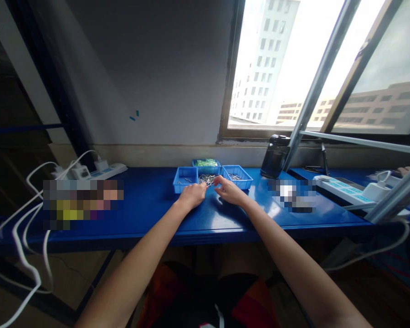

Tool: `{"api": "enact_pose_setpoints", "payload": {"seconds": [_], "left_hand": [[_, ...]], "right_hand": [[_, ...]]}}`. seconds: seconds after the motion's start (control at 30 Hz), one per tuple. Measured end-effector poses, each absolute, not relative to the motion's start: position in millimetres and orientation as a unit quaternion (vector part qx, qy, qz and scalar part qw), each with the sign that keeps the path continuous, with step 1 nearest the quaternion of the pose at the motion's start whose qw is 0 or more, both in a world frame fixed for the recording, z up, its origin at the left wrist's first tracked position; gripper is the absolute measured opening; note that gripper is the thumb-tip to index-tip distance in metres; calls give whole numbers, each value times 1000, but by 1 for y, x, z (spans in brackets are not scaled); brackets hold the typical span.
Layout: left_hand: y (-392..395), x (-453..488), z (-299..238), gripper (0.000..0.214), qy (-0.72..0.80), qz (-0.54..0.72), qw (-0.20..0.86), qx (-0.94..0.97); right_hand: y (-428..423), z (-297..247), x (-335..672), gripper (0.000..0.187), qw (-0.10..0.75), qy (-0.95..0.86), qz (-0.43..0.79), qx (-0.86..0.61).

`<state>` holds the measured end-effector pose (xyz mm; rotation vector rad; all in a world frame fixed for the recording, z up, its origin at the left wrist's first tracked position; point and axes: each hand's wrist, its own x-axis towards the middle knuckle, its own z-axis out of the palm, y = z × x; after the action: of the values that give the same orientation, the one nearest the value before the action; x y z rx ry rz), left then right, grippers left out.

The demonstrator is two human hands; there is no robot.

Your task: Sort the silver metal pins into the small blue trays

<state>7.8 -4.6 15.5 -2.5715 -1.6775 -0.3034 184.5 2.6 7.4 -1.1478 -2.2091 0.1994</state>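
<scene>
My left hand (193, 195) is at the front of a heap of small metal pieces (208, 178), its fingers closed together. Facing it from the other side is my right hand (229, 191), with thumb and fingers bent into a pinch. The fingertips nearly meet over the heap; anything between them is too small to make out. A blue bin (184, 187) on the left holds a few metal pieces. More pieces lie in the right blue bin (243, 184). Behind the heap, a third blue bin (194, 164) contains a green packet (207, 162).
All this stands on a blue table (150, 191). A black container (274, 157) is by the window. Power strips lie at the left (110, 171) and right (345, 190), with white cables (20, 250) hanging at the left. A metal post (319, 77) slants up on the right.
</scene>
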Motion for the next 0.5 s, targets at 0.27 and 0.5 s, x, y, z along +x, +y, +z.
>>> {"api": "enact_pose_setpoints", "payload": {"seconds": [0.27,0.5], "left_hand": [[0,7,10,40,-544,-97,27,-833],[2,6,10,38,-552,-122,23,-825]], "right_hand": [[-1,11,183,12,279,-873,56,-397],[-3,15,183,16,285,-868,57,-403]]}}
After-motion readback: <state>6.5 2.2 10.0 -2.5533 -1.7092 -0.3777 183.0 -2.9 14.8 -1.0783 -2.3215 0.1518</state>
